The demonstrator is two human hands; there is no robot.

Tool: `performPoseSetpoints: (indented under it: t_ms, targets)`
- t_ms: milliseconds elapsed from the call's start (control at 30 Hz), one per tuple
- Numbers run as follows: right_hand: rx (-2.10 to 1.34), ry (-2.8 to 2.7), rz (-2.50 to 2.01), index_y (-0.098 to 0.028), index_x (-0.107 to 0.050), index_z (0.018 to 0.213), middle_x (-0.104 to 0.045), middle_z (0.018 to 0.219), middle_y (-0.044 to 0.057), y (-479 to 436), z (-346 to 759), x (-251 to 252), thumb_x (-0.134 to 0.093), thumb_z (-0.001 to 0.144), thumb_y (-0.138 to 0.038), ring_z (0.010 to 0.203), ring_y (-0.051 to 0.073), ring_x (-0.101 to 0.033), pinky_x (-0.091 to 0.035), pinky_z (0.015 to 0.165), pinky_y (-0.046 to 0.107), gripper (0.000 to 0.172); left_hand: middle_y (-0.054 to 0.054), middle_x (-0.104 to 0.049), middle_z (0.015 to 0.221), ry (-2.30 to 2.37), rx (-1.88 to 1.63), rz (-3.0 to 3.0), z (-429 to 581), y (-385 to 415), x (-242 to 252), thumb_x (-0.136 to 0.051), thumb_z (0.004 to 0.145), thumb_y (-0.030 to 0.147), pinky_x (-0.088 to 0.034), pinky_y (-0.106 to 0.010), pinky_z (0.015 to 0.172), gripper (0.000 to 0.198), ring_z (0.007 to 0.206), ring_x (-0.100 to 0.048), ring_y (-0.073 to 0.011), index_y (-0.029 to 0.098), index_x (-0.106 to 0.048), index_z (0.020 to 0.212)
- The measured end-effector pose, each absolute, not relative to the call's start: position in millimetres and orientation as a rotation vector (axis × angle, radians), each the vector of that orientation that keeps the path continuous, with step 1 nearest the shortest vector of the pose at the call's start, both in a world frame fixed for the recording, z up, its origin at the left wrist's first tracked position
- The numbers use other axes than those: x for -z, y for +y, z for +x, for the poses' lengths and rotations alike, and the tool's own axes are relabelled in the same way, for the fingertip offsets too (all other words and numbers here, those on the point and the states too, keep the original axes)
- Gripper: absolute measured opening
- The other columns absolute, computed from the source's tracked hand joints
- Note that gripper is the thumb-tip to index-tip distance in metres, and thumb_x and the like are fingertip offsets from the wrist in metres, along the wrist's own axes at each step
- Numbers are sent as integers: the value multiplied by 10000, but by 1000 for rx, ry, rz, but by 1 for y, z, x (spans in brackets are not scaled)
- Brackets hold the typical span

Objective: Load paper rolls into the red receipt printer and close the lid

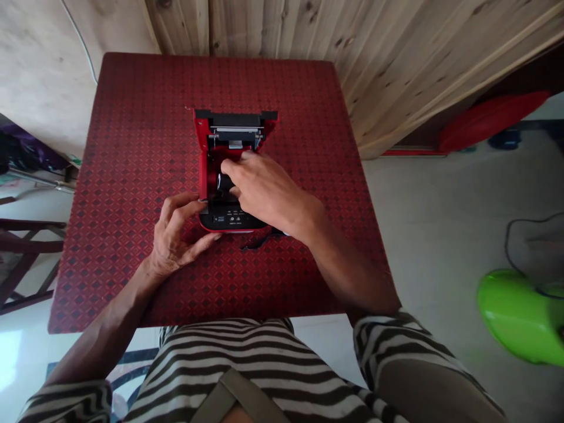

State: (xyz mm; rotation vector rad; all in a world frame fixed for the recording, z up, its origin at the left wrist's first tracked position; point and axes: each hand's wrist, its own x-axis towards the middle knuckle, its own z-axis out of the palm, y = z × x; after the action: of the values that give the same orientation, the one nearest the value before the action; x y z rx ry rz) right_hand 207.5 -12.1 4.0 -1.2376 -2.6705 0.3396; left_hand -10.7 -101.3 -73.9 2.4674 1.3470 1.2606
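A small red and black printer (233,222) stands on the table with its lid (235,120) raised at the back. Buttons and small print show on its front panel. My left hand (178,232) grips the front left corner, fingers on the side and thumb along the front edge. Inside the open compartment, my right hand (268,191) pinches a small black roll (224,182) with a pale ring at its end. My fingers hide most of the roll and the right side of the compartment. A thin black strip (259,241) lies by the printer's front, partly under my right wrist.
The square table (145,117) has a red patterned cover. Behind it rises a wooden plank wall (273,29). A dark wooden chair (26,258) is at the left, and a bright green plastic object (520,317) stands on the floor at the right.
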Motion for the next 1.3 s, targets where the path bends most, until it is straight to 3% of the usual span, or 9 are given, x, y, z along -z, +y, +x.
performPoseSetpoints:
  t_ms: [233, 433, 567, 700, 867, 967, 1067, 1200, 1300]
  targets:
    - [-400, -2723, -1184, -148, -760, 1015, -747, 886, 99, 9, 202, 9, -538, 962, -8, 907, 249, -717, -557, 904, 400, 268, -88, -682, 1290, 1331, -1294, 2422, -9, -101, 73, -844, 886, 490, -635, -455, 998, 635, 1182, -708, -260, 267, -563, 1409]
    - [-552, -2806, -1329, -86, -757, 1122, -786, 1109, 173, 6, 200, -10, -489, 970, 27, 1122, 302, -721, -531, 976, 417, 329, -83, -682, 1287, 1391, -1239, 2433, -11, -101, 75, -822, 892, 531, -636, -458, 986, 617, 1178, -707, -259, 279, -552, 1388]
    - [-668, -2702, -1087, -118, -701, 1277, -775, 1276, 128, -6, 219, -20, -418, 935, 77, 1200, 245, -708, -506, 1093, 412, 485, -91, -689, 1283, 1382, -1240, 2416, -12, -103, 74, -801, 903, 534, -631, -460, 990, 589, 1172, -712, -266, 270, -574, 1377]
    - [-758, -2535, -805, -166, -601, 1420, -715, 1414, 93, -27, 239, -24, -570, 892, 19, 1306, 242, -647, -489, 1167, 446, 560, -107, -701, 1285, 1318, -1229, 2387, -15, -102, 58, -719, 943, 599, -627, -465, 973, 596, 1141, -711, -274, 260, -585, 1415]
    - [-531, -2486, -882, -165, -743, 1094, -767, 1126, 98, -46, 237, -11, -639, 1009, -129, 1089, 269, -652, -550, 1011, 462, 139, -66, -689, 1222, 1320, -1332, 2392, -22, -60, 24, -603, 1025, 594, -601, -381, 914, 513, 1082, -687, -223, 269, -606, 1422]
    - [-354, -2399, -929, -180, -755, 950, -748, 1011, 81, -54, 232, -4, -506, 1066, -86, 972, 226, -620, -554, 925, 404, 291, -108, -572, 1434, 1341, -1327, 2370, -23, -16, 14, -636, 1032, 561, -594, -352, 965, 611, 1225, -653, -220, 218, -509, 1521]
    - [-161, -2298, -947, -185, -759, 946, -736, 1026, 80, -64, 230, 2, -511, 1066, -85, 937, 210, -598, -556, 873, 373, 293, -130, -561, 1509, 1226, -1188, 2343, -18, 15, 13, -518, 1090, 579, -558, -350, 1092, 672, 1336, -619, -196, 163, -386, 1600]
    - [16, -2233, -898, -194, -752, 980, -742, 1038, 59, -79, 229, 13, -580, 1045, -90, 882, 186, -591, -558, 826, 345, 211, -89, -629, 1503, 1164, -1179, 2352, -8, 6, 14, -452, 1121, 540, -534, -320, 1114, 575, 1299, -643, -154, 180, -454, 1571]
    - [83, -2176, -886, -200, -739, 1008, -730, 966, 38, -86, 229, 23, -608, 1027, -70, 820, 166, -570, -548, 757, 325, 185, -68, -706, 1387, 1165, -1185, 2295, -5, -20, 11, -392, 1130, 546, -540, -374, 1112, 535, 1263, -672, -185, 231, -532, 1539]
